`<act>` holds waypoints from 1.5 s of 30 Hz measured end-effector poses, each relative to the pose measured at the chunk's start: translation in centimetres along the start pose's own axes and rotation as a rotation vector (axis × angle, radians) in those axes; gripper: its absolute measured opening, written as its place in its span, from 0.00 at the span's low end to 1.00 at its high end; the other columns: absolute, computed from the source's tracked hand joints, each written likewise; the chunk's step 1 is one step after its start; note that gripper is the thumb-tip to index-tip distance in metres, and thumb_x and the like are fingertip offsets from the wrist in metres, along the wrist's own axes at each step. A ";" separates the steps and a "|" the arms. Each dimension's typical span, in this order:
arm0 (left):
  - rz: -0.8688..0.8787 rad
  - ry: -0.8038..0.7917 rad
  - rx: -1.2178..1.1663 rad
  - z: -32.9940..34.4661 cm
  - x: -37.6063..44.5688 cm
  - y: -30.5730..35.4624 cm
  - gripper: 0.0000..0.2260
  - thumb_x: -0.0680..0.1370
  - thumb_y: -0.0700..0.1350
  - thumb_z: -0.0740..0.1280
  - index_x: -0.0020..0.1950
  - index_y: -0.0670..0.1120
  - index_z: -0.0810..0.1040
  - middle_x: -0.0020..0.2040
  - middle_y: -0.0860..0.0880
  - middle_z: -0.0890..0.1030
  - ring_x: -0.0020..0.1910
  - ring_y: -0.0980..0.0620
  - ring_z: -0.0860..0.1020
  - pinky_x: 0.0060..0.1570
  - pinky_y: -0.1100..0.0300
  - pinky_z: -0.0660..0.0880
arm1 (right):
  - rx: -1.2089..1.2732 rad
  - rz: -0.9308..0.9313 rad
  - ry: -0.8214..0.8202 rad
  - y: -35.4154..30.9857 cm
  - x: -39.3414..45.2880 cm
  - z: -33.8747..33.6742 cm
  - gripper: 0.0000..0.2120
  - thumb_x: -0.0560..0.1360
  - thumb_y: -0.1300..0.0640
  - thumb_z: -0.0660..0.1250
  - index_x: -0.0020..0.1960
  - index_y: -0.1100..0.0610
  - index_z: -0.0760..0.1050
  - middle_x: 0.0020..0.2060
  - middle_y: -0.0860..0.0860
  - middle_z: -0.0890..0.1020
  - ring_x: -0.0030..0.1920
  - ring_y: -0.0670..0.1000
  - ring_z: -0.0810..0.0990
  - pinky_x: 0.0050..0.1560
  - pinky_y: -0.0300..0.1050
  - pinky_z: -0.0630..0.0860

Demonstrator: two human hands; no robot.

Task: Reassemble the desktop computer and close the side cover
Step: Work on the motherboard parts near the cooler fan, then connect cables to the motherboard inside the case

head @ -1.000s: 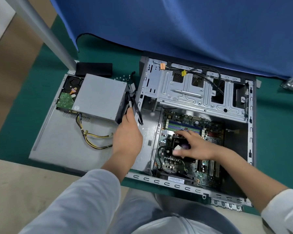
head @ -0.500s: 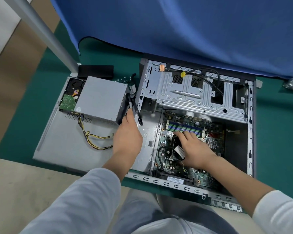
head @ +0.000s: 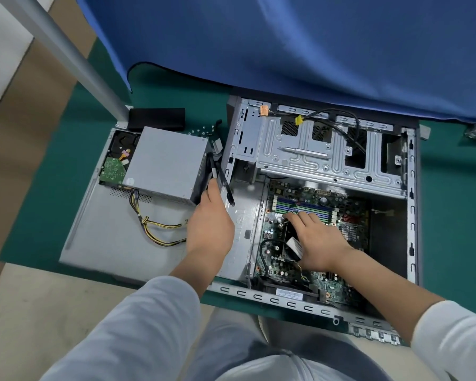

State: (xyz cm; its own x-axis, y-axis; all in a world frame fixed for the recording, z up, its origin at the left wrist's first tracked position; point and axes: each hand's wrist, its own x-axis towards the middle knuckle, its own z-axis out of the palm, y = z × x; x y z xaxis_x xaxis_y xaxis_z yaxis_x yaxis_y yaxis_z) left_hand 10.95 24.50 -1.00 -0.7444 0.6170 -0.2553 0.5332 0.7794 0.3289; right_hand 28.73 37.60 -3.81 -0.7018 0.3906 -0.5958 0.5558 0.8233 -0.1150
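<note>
Case: the desktop computer case (head: 412,204) lies open on its side on the green surface (head: 52,193), toward the far right, motherboard (head: 327,213) facing up.
Left hand: the left hand (head: 210,229) is at the case's left wall, fingers curled loosely around a bundle of black cables (head: 220,177) that rises between the case and the power supply; how tight the grip is, I cannot tell.
Right hand: the right hand (head: 319,243) is flat inside the case, fingers spread and pressed on the black CPU cooler (head: 289,243), fingertips reaching the memory slots (head: 305,206).
Side cover: the grey side cover (head: 116,237) lies flat left of the case, touching it.
Power supply: the grey power supply (head: 165,163) sits on the cover's far end, yellow-and-black wires (head: 154,229) trailing toward the near edge.
Hard drive: the hard drive (head: 116,160) lies just left of the power supply.
</note>
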 end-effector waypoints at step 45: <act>-0.046 -0.005 0.002 -0.4 -0.1 0.5 0.29 0.76 0.35 0.57 0.76 0.45 0.52 0.67 0.43 0.71 0.51 0.41 0.77 0.39 0.56 0.68 | 0.389 0.086 0.477 3.7 4.4 -10.8 0.11 0.79 0.52 0.62 0.55 0.58 0.72 0.52 0.54 0.75 0.54 0.55 0.69 0.51 0.48 0.68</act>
State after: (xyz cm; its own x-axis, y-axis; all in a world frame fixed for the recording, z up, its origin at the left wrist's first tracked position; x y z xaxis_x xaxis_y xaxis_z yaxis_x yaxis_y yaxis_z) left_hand 11.16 24.76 -0.42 -0.7662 0.5808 -0.2749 0.4990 0.8073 0.3151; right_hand 22.85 46.82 1.70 -0.7193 0.6638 -0.2048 0.6777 0.6057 -0.4170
